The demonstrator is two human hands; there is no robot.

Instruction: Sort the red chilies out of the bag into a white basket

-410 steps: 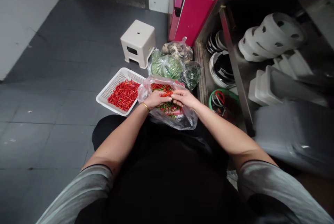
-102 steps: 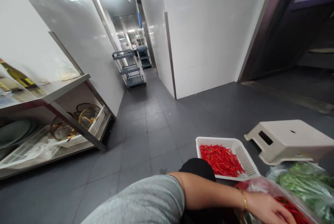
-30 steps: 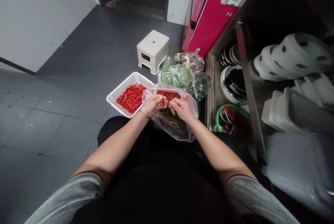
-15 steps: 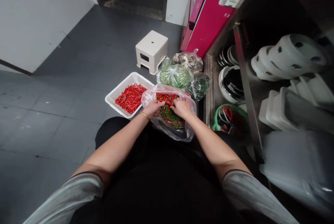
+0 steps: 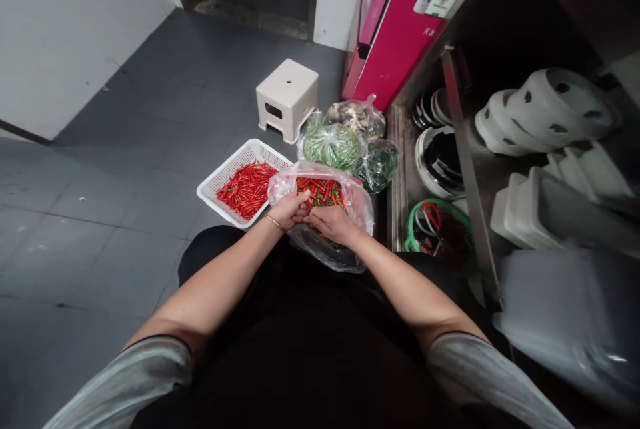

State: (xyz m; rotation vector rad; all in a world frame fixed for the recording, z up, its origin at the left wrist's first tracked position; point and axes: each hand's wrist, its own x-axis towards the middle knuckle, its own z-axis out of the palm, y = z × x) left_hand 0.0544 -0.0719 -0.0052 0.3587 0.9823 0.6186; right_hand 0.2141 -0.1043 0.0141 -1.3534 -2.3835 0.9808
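A clear plastic bag (image 5: 361, 205) stands open between my knees, with red chilies (image 5: 327, 190) and green stems inside. Over its near left part my two hands meet. My left hand (image 5: 291, 209) is closed on a red chili, whose red body shows by the thumb. My right hand (image 5: 333, 223) has its fingers pressed together against the left fingertips, at the chili's lower end; what it pinches is too small to make out. Left of the bag, a white perforated basket (image 5: 207, 191) holds a pile of red chilies (image 5: 247, 189).
Beyond the bag are a bag of green vegetables (image 5: 333, 143), a darker green bag (image 5: 379, 165), a bag of brownish produce (image 5: 357, 117) and a white stool (image 5: 287, 99). A metal shelf (image 5: 473, 175) with white containers and a green basket (image 5: 411, 232) stands on the right.
My right hand has moved left out of the chilies to meet my left hand. A red chili now shows in my left hand. The view has shifted slightly.
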